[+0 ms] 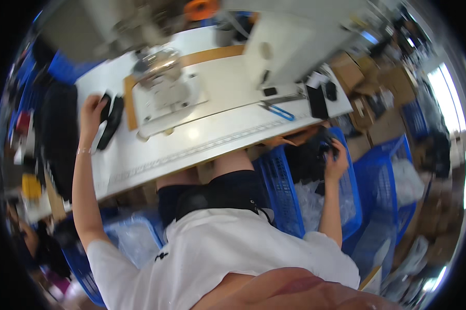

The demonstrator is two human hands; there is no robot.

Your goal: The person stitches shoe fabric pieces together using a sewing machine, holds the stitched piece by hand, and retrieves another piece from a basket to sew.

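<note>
At the left end of the white sewing table (pixel 212 139), my left hand (pixel 91 111) has its fingers closed on a dark, narrow piece (pixel 106 106). Beside it on the tabletop lies another long black piece (pixel 112 124), slightly curved. My right hand (pixel 336 163) is out to the right, over a blue plastic basket (pixel 353 192). Its fingers are bent round a black, soft-looking piece (pixel 324 146), blurred and partly hidden by the hand. Clear plastic bags (pixel 310 204) fill part of that basket below the hand.
A sewing machine (pixel 166 88) stands mid-table. Blue-handled snips (pixel 280 111) and a black phone (pixel 317 102) lie toward the table's right end. A second blue basket (pixel 378 181) and cardboard boxes (pixel 347 72) stand at the right; dark cloth (pixel 57 134) hangs at the left.
</note>
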